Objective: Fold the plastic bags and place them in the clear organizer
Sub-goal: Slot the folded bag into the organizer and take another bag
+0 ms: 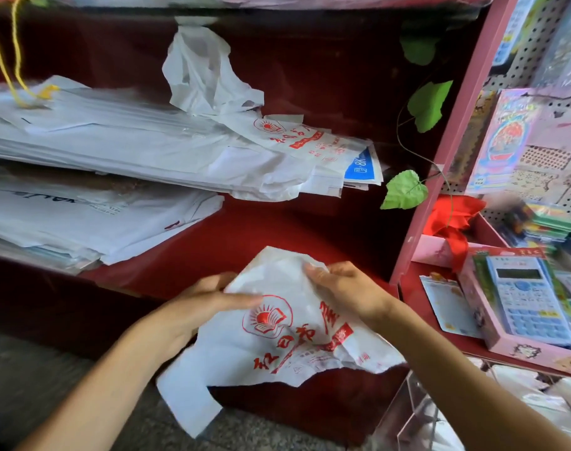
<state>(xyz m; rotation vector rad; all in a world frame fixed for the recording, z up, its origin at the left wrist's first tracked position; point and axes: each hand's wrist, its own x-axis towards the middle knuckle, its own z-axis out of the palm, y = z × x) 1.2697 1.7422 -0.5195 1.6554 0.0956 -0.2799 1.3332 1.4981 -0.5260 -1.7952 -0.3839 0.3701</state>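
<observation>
Both hands held one white plastic bag (271, 333) printed with a red emblem and red characters, raised in front of the dark red shelving unit (277, 229). The left hand (196, 307) gripped the bag's left edge, thumb laid across its upper face and the other fingers hidden beneath. The right hand (346, 288) pinched a gathered fold near the bag's upper right corner, fingers curled into the plastic. The bag was crumpled, and one of its handles (189, 405) hung loose below the left wrist. On the upper shelf lay a stack of flat white bags (131, 148), with a loose bag (202, 70) rising from its right end; a second stack (82, 219) lay on the shelf below. The clear organizer (447, 411) stood at lower right, with white plastic showing through its walls. Above it, a boxed calculator (525, 301) rested on a pink rack (447, 164). A green leafy vine (424, 105) hung between shelving and rack.
</observation>
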